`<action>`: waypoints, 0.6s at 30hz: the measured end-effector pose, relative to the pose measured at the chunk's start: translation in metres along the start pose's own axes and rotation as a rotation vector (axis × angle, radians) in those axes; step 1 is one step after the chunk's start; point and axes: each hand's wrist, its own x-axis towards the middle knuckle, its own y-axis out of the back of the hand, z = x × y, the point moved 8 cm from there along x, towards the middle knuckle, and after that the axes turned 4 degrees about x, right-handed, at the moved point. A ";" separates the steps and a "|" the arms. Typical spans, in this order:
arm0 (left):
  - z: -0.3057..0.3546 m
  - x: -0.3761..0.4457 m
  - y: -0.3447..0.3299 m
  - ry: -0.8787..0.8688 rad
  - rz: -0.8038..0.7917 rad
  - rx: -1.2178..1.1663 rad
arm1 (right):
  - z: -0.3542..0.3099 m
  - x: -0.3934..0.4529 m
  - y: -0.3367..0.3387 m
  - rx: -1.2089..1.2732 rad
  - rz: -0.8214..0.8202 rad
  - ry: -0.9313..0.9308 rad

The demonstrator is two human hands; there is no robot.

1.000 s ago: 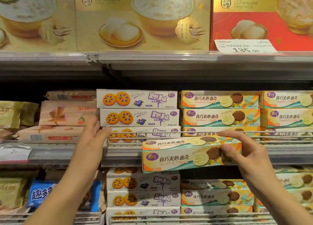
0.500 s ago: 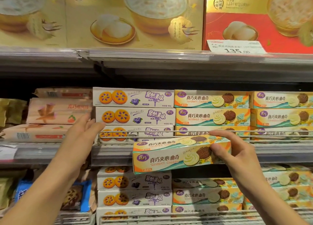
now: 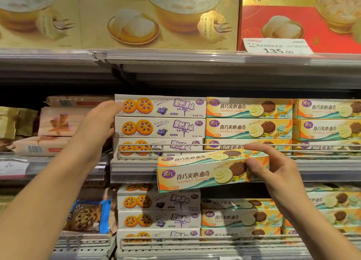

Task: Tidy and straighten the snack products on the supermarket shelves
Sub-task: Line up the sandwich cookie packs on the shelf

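Note:
My right hand point(image 3: 277, 173) grips the right end of a yellow sandwich-cookie box point(image 3: 195, 173), holding it in front of the middle shelf's edge, tilted slightly. My left hand point(image 3: 99, 122) lies with straight fingers against the left end of a stack of three white blueberry-cookie boxes point(image 3: 162, 126) on the middle shelf. To the right of that stack stand stacks of matching yellow sandwich-cookie boxes point(image 3: 250, 128) behind a wire rail point(image 3: 214, 146).
Pink-brown wrapped packs point(image 3: 58, 122) lie stacked left of my left hand. Large gold and red gift boxes point(image 3: 156, 17) fill the top shelf, with a price tag point(image 3: 277, 46). The lower shelf holds more cookie boxes point(image 3: 160, 218) and a blue chocolate-chip cookie pack point(image 3: 88, 216).
My left hand moved up and right from the bottom blueberry box to the upper boxes' left end. The held yellow box stayed in front of the shelf edge.

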 end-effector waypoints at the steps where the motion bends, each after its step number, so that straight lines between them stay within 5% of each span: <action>1: 0.002 -0.003 0.000 0.002 0.003 0.004 | -0.001 0.000 0.000 -0.001 0.006 0.000; 6: -0.002 -0.016 0.007 -0.070 0.111 0.124 | -0.001 -0.001 0.001 0.000 0.013 0.009; 11: -0.001 -0.067 0.010 -0.349 0.285 0.288 | -0.002 -0.009 0.001 -0.010 0.043 0.028; 18: -0.059 -0.138 -0.047 -0.181 0.075 0.235 | 0.026 -0.067 0.021 0.031 0.228 -0.051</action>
